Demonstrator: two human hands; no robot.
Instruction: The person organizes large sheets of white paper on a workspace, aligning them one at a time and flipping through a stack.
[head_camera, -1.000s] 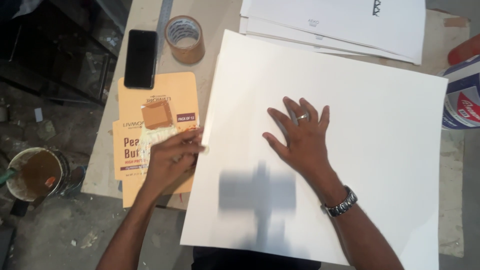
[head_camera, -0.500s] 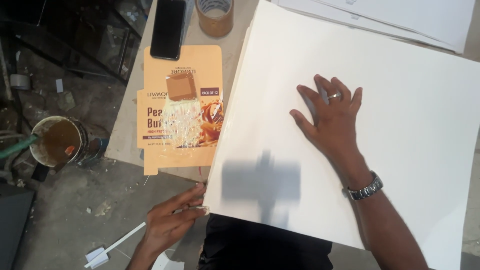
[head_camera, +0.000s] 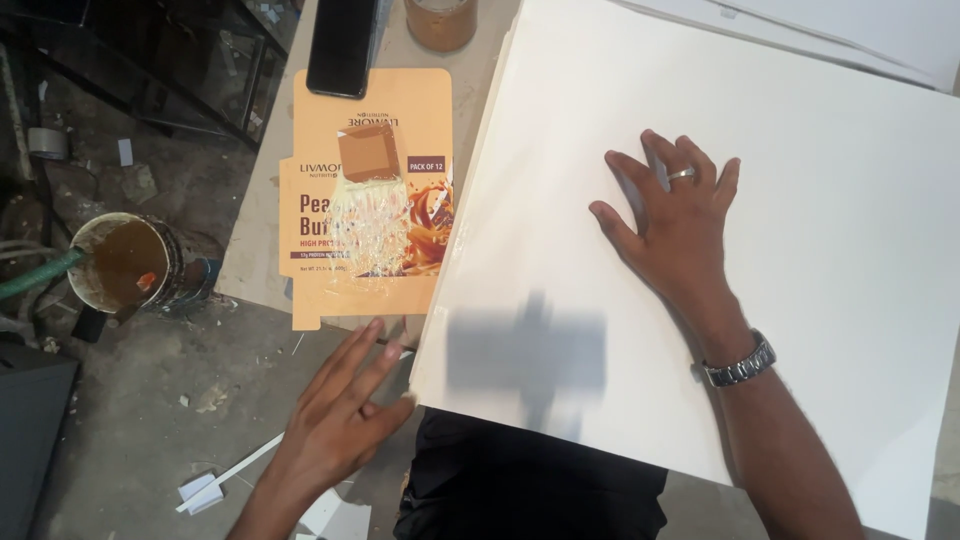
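A large white sheet of board (head_camera: 820, 160) covers most of the table. My right hand (head_camera: 675, 225) lies flat on it with fingers spread, a ring on one finger and a metal watch on the wrist. My left hand (head_camera: 340, 415) hovers open at the sheet's near left corner, its fingertips close to the edge, holding nothing. Just left of the sheet lies a flattened orange carton (head_camera: 370, 200) smeared with pale glue.
A black phone (head_camera: 343, 45) and a roll of brown tape (head_camera: 440, 20) lie at the table's far left. A tin of brown liquid (head_camera: 125, 262) stands on the dirty floor to the left. White scraps (head_camera: 215, 485) lie on the floor near my left hand. More white sheets (head_camera: 850, 30) are stacked at the back.
My left hand left the orange carton and slid down along the sheet's left edge to its near corner, and opened. My right hand stayed flat on the sheet. The view shifted left.
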